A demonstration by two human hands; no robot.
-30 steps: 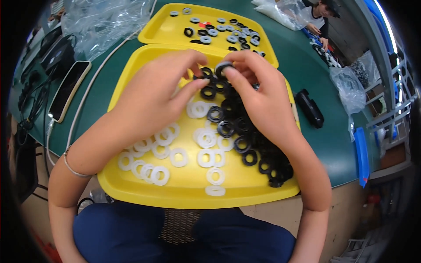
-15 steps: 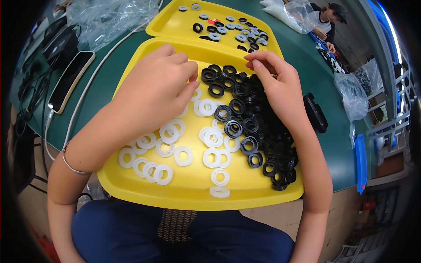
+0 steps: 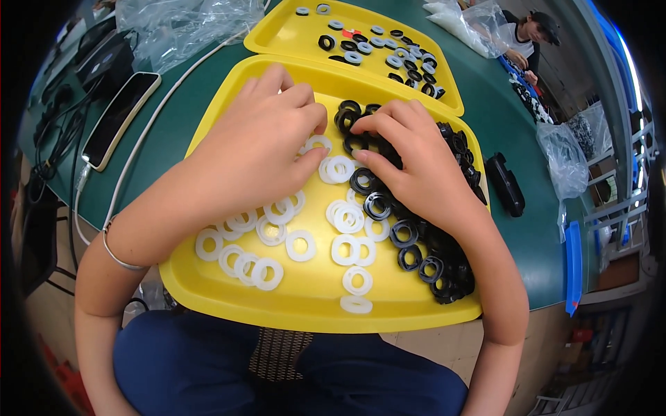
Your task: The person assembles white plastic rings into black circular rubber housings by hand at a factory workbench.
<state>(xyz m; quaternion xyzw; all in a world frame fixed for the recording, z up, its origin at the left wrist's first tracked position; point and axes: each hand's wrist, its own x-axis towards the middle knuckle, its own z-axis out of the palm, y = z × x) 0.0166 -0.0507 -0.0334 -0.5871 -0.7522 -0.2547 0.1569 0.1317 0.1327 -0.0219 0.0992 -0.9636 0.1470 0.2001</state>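
Note:
My left hand (image 3: 270, 135) hovers over the left part of a yellow tray (image 3: 312, 320), fingers bent and thumb apart from the forefinger. A flat white ring (image 3: 318, 142) shows at that gap; I cannot tell whether the hand touches it. Over the heap of black rings (image 3: 451, 256) my right hand (image 3: 416, 156) is open, with thumb and forefinger spread at either side of a black ring (image 3: 352, 144). Loose white rings (image 3: 300, 246) lie singly and in overlapping groups on the tray's left and middle. My palms hide some rings.
Behind stands a second yellow tray (image 3: 277, 31) with rings in black and grey-white. A phone (image 3: 119, 123), a white cable (image 3: 149, 121) and plastic bags (image 3: 187, 31) lie left on the green table (image 3: 534, 256). A black case (image 3: 505, 184) is at right; another person (image 3: 524, 41) sits beyond.
My right hand has moved left and nearer, from the heap's far edge to the black rings by the middle. The left thumb and forefinger have parted. The view has shifted slightly.

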